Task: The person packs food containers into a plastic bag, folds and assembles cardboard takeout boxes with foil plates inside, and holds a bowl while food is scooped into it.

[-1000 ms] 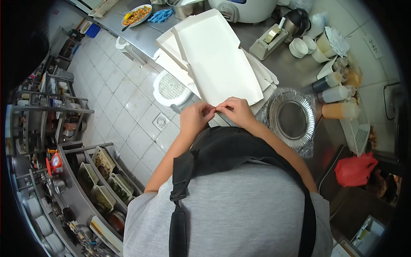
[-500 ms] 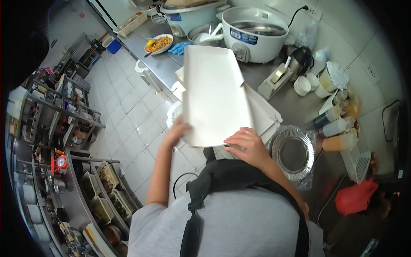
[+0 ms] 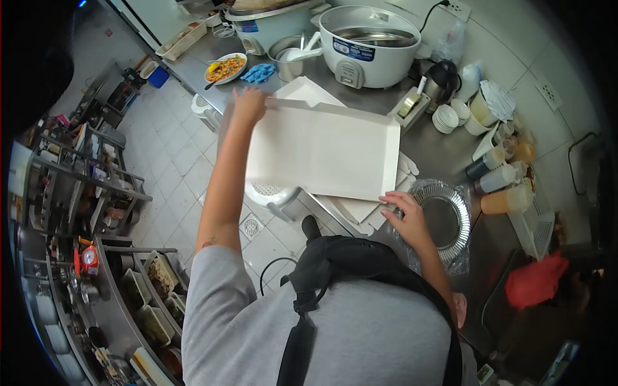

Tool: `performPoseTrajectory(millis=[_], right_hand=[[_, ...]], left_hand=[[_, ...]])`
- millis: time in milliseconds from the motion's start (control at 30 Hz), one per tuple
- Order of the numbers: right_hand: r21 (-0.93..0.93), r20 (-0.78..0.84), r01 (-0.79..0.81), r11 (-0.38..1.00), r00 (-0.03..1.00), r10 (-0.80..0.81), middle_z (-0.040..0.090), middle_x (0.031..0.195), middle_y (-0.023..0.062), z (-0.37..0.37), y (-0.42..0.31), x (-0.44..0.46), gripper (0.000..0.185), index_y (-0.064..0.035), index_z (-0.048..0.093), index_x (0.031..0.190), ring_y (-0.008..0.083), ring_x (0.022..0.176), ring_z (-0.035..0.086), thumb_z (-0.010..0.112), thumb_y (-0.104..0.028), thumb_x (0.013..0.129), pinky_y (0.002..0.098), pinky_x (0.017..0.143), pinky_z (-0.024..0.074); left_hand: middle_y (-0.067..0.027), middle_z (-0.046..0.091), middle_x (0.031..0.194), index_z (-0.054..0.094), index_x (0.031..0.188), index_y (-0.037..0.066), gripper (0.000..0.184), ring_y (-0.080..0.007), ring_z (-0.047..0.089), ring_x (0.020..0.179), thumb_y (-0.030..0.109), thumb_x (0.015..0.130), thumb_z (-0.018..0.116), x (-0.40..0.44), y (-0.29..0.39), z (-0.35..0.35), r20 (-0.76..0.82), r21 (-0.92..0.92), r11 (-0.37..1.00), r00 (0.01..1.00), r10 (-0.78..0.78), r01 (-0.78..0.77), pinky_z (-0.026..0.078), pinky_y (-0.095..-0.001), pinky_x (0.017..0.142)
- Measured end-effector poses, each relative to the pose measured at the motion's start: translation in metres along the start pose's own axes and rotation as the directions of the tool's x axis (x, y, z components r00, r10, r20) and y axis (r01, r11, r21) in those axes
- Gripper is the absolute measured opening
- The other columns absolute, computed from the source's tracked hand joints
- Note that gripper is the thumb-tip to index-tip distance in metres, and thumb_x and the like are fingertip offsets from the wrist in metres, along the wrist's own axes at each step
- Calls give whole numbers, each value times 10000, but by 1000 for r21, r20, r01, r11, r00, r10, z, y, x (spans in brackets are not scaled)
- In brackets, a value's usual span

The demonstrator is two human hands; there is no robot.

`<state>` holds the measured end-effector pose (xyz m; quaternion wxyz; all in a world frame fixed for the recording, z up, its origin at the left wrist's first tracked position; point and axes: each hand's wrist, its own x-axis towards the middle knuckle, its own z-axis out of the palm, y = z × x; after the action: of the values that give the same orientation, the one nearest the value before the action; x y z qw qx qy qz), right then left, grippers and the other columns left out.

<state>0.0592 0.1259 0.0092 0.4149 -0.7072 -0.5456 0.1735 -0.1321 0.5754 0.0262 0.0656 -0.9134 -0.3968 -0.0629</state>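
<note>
A shallow white cardboard box (image 3: pixel 322 151) with raised side walls lies crosswise in front of me, over more white cardboard pieces (image 3: pixel 370 215) on the steel counter. My left hand (image 3: pixel 250 104) is at its far left corner, slightly blurred, with the fingers closed round the edge. At the near right corner, my right hand (image 3: pixel 407 215) pinches the rim between thumb and fingers. Beside that hand is a round foil tray (image 3: pixel 460 222) in clear plastic.
Behind the box stand a white rice cooker (image 3: pixel 370 55), a plate of diced vegetables (image 3: pixel 226 68) and blue gloves (image 3: pixel 259 73). To the right are a tape dispenser (image 3: pixel 409 106), small white bowls (image 3: pixel 445 119) and sauce bottles (image 3: pixel 505 199). A white stool (image 3: pixel 273 198) is below the counter's edge.
The box has turned from lengthwise to crosswise. My left hand has swung forward from its near left side to the far left corner; my right hand has shifted slightly right.
</note>
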Motion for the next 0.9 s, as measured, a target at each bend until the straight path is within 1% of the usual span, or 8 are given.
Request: performPoseTrajectory(millis=[67,100,200,267,367,533,633,900], right_hand=[[-39,16,-60,997,998,61,545,1225,138,4,13,-10,417,-96,616,1201,319,1134,533,709,-141,797,359,944,441],[-39,-9,-68,997,998,68,542,1228,136,6,19,-15,436,-98,606,1213,319,1136,532,711,-131,791,365,949,440],[-29,-69,-127,991,990,125,531,1230,131,6,26,-32,516,-106,568,1256,326,1142,526,716,-78,763,388,959,438],[-37,-100,-156,987,983,152,526,1230,132,7,33,-38,517,-111,572,1252,327,1147,521,714,-65,757,389,956,439],[-55,-100,-158,986,983,152,575,1142,129,9,37,-33,483,-122,601,1217,307,1058,570,716,-64,751,385,899,465],[-177,-79,-172,969,984,160,663,855,96,24,52,-17,239,-88,694,973,247,833,640,752,-114,743,360,726,501],[-80,-123,-195,978,975,184,664,754,87,29,49,-16,143,-66,693,830,217,712,648,769,-157,752,327,635,498],[56,-260,-185,981,946,193,663,713,77,45,53,-23,117,-5,677,806,143,603,639,746,-97,790,257,569,505]], left_hand=[[-131,572,1253,557,1311,259,581,-279,514,1196,268,759,737,-2,52,2,-300,21,998,952,68,-65,268,-645,1041],[-109,472,1372,432,1414,285,735,-334,433,1266,308,753,754,-7,79,-2,-169,-56,993,981,97,-108,337,-600,991],[-101,604,1195,611,1258,225,707,-292,537,1154,381,610,847,-60,147,25,-77,-394,777,860,505,-492,357,-469,1023],[-110,567,1247,605,1274,240,746,-311,508,1188,311,577,860,-112,186,13,92,-569,633,724,683,-525,350,-453,1031],[-66,594,1064,704,1099,221,513,-265,549,1042,209,602,829,-150,218,17,-4,-632,614,795,607,-472,407,-404,932],[-20,609,818,724,823,153,115,-223,570,838,241,752,743,-163,238,38,-20,-586,651,812,584,-483,443,-371,762],[-33,604,766,712,805,129,146,-234,574,793,273,819,690,-164,238,44,-24,-555,694,842,539,-459,450,-373,709],[-65,597,786,697,875,102,174,-276,578,773,268,865,646,-179,239,35,-53,-686,628,886,460,-367,470,-388,698]])
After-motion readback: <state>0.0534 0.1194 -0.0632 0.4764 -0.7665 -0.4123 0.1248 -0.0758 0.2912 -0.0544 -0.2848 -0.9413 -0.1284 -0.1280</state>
